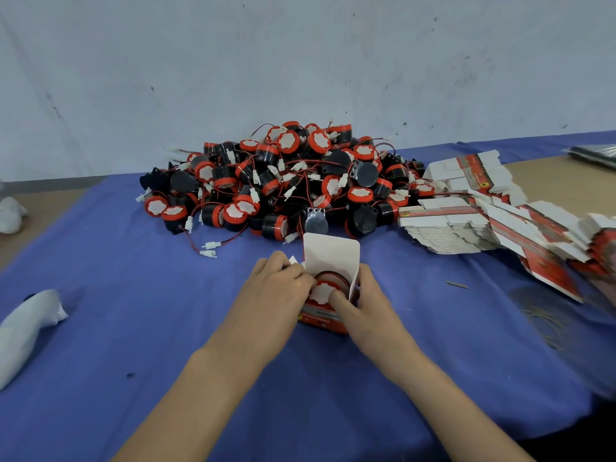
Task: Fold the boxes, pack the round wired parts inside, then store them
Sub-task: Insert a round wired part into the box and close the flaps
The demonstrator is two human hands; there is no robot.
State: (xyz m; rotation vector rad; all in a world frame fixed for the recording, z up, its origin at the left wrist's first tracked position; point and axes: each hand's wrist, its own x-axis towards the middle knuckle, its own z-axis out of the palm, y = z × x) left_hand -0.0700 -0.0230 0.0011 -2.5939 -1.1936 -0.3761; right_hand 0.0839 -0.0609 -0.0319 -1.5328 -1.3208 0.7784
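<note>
- Fingers [301, 278] of the left hand [276, 283] are curled tight against the left side of the box [321, 320], pinching its wall beside a small white side flap.
- On the right hand [365, 303], the fingers wrap round the box's right wall, and the thumb [340, 300] reaches in to press on the round part [323, 290] inside.
- That box is thin printed card, red and grey on its near face and plain white inside. It stands on the blue cloth [133, 328] that covers the bench, with its rounded lid flap [331, 251] upright at the far side.
- Seated in the box's open top, the round part shows a red rim around a white, scallop-edged face.
- Behind the box, against the pale scuffed wall [300, 61], is a heap of round parts [293, 181]: short black drums with red collars, thin red and black wires and white plastic plugs, all tangled together.
- Right of the heap, a slumped stack of flat boxes [466, 215] fans out, with white card edges and red print.
- Near the left edge, a crumpled white bag [26, 325] lies on the cloth.
- Thin yellowish loops [546, 325], too faint to tell what they are, lie near the right edge.
</note>
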